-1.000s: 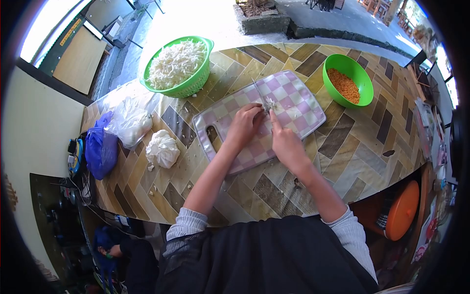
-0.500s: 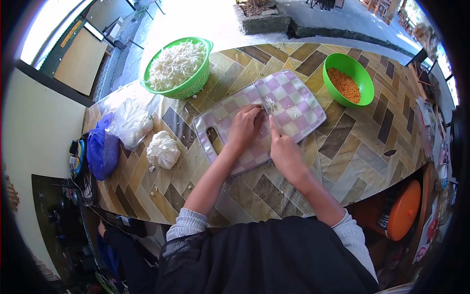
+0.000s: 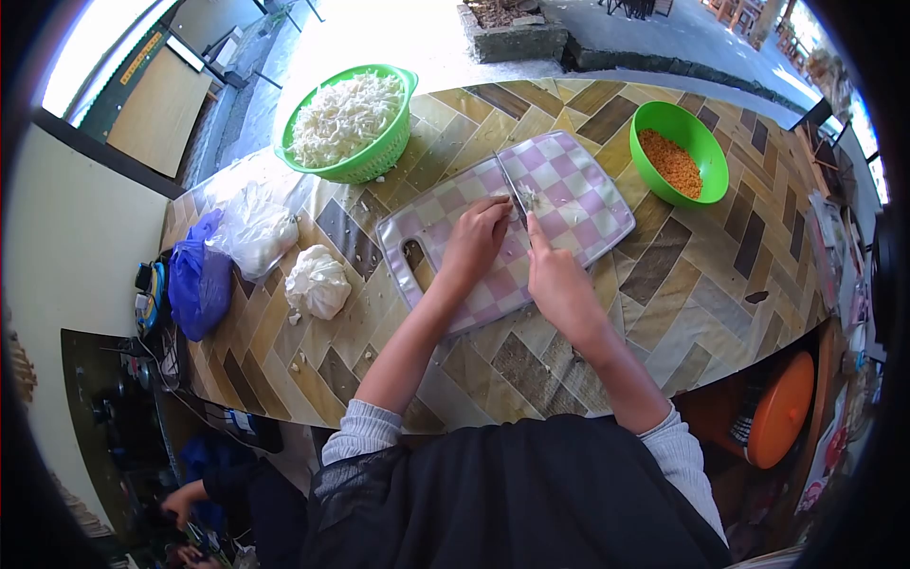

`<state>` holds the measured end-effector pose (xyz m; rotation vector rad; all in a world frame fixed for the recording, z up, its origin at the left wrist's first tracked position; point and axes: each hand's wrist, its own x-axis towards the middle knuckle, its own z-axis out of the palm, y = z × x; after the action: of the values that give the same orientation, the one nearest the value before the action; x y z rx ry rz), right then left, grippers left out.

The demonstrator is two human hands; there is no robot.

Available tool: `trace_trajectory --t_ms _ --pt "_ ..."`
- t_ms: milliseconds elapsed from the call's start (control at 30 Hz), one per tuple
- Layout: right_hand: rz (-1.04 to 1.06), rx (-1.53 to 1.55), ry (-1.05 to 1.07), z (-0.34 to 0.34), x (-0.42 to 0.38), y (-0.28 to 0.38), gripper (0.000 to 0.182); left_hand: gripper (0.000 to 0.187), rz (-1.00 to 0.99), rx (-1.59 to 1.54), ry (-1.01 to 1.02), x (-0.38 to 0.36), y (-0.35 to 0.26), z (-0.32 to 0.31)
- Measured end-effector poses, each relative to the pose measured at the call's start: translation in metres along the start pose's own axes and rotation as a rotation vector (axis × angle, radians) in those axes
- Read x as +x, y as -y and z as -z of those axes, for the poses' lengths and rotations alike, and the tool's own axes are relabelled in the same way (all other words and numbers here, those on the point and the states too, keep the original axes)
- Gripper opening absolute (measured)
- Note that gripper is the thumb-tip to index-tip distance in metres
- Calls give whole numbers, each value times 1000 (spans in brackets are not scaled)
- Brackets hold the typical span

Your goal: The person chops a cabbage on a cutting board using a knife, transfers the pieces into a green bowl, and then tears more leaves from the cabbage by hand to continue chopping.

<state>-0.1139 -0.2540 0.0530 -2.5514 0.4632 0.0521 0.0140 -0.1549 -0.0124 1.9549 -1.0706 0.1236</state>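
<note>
On the pink-and-white checked cutting board (image 3: 588, 228), my right hand (image 3: 559, 284) is closed round a knife (image 3: 509, 176), its index finger stretched along the blade, which points away from me. My left hand (image 3: 477, 237) rests on the board just left of the blade, fingertips pressed together; what they hold is too small to make out. Small white pieces (image 3: 531, 199) lie right of the blade. A green basket (image 3: 374, 163) heaped with white shreds (image 3: 346, 121) stands at the back left. At the back right is a green bowl (image 3: 675, 131) of orange-brown crumbs (image 3: 673, 163).
A knotted white bag (image 3: 318, 283), a clear plastic bag (image 3: 254, 232) and a blue bag (image 3: 199, 289) sit on the table's left side. Crumbs are scattered nearby. Another person's hand (image 3: 182, 501) shows below the table at lower left. An orange round object (image 3: 782, 410) is at lower right.
The knife and my right hand have shifted slightly, and the knife's blade shows more clearly. At lower left, another person's hand has come into view. The whole view has moved a little.
</note>
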Motion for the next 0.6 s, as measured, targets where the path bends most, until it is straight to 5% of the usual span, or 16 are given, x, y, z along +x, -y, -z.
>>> trace_trajectory --t_ms 367,600 --pt "13 -62 -107 -35 9 -6 68 19 100 -5 -54 1 -8 4" --pt "62 142 -34 0 16 -27 55 16 -59 181 145 1 7 17"
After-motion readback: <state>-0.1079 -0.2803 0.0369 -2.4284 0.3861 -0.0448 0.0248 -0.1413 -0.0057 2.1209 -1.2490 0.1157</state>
